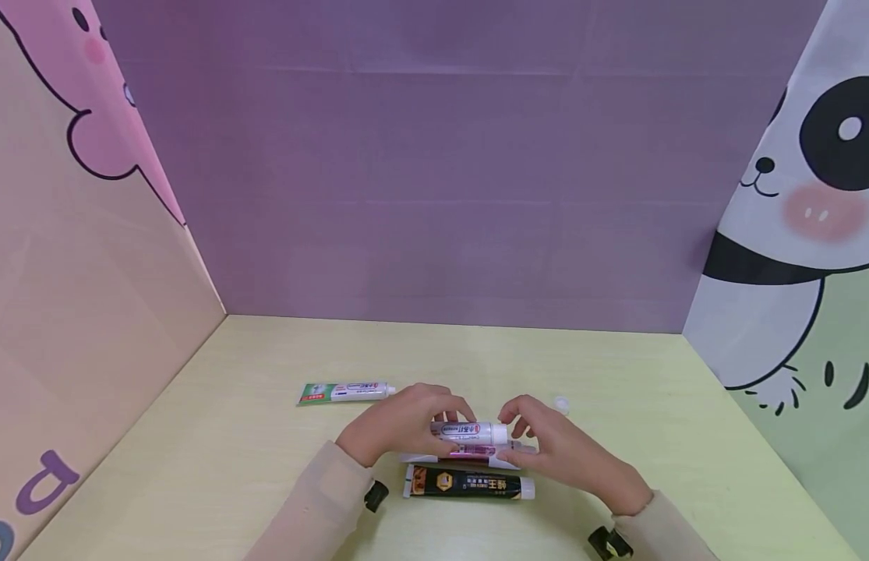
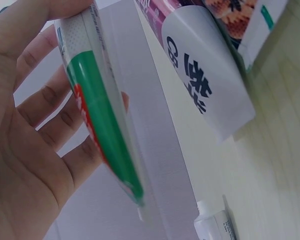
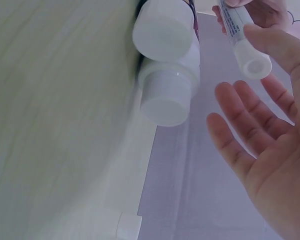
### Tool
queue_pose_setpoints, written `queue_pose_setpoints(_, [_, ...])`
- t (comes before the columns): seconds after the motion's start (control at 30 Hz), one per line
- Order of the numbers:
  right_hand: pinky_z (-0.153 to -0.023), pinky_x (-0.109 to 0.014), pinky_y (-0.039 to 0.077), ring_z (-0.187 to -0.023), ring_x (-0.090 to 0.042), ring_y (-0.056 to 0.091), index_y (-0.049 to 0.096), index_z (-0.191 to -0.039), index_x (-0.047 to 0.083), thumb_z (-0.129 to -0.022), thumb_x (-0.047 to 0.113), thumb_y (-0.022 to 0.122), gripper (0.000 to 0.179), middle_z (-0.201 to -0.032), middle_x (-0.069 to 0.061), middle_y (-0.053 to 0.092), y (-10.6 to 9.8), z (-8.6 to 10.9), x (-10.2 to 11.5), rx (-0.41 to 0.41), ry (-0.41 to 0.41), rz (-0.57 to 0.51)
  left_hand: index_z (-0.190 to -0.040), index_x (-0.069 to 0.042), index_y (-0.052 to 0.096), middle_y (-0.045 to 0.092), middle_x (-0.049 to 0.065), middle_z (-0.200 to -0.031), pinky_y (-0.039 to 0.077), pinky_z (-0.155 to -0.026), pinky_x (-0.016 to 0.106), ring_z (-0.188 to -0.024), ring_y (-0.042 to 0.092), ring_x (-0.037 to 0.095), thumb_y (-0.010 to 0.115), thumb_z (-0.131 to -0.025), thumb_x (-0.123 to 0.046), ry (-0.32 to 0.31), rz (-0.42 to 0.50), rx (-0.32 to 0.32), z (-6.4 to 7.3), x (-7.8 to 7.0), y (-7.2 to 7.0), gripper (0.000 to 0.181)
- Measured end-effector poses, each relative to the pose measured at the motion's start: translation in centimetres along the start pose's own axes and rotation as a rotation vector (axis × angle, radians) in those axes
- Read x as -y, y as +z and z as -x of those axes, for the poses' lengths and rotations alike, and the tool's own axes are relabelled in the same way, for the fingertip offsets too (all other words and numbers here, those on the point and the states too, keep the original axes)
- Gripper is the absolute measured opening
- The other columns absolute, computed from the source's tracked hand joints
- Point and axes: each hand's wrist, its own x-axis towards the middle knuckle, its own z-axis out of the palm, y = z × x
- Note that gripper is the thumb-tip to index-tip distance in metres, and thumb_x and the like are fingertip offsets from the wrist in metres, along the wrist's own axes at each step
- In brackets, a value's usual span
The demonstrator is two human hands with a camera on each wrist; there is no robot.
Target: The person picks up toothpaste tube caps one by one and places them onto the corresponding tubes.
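Note:
My left hand (image 1: 415,421) grips a white and green toothpaste tube (image 1: 469,432), pinching it between thumb and fingers above the table. In the left wrist view, the tube's flat green end (image 2: 102,115) points away from the thumb. The white cap (image 3: 255,64) of this tube faces my right hand (image 1: 556,444). That hand is spread around the cap end, its thumb close to the cap and the other fingers apart from it; contact cannot be made out. Beneath the held tube lies a pink and white toothpaste tube (image 1: 476,452), partly hidden by the hands.
A black toothpaste tube (image 1: 469,483) lies nearest me, beside the pink one. Farther left is a green and white tube (image 1: 346,392), its narrow nozzle pointing right. A loose white cap (image 1: 562,404) sits behind my right hand. Printed panels surround the pale wooden table (image 1: 196,452).

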Motion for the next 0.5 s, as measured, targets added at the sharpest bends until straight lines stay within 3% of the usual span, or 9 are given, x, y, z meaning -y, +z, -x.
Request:
queue_pose_setpoints(0.23, [-0.077, -0.031, 0.055, -0.091, -0.016, 0.060, 0.052, -0.112, 0.014, -0.085, 0.009, 0.079, 0.039, -0.107, 0.004, 0.056, 0.14, 0.09, 0.03, -0.015, -0.037, 0.028, -0.113, -0.021, 0.072, 0.064, -0.011, -0.096, 0.049, -0.073, 0.020, -0.086, 0.058, 0.003, 0.082, -0.081, -0.018, 0.005, -0.002, 0.001, -0.05, -0.07, -0.14, 0.033])
queue_pose_setpoints(0.5, [-0.076, -0.031, 0.055, -0.091, -0.016, 0.061, 0.052, -0.111, 0.015, -0.086, 0.009, 0.079, 0.038, -0.104, 0.006, 0.056, 0.17, 0.10, 0.11, -0.020, -0.036, 0.033, -0.113, -0.021, 0.072, 0.064, -0.012, -0.095, 0.049, -0.073, 0.020, -0.086, 0.059, 0.003, 0.082, -0.082, -0.019, 0.003, 0.002, 0.000, -0.10, -0.12, -0.09, 0.033])
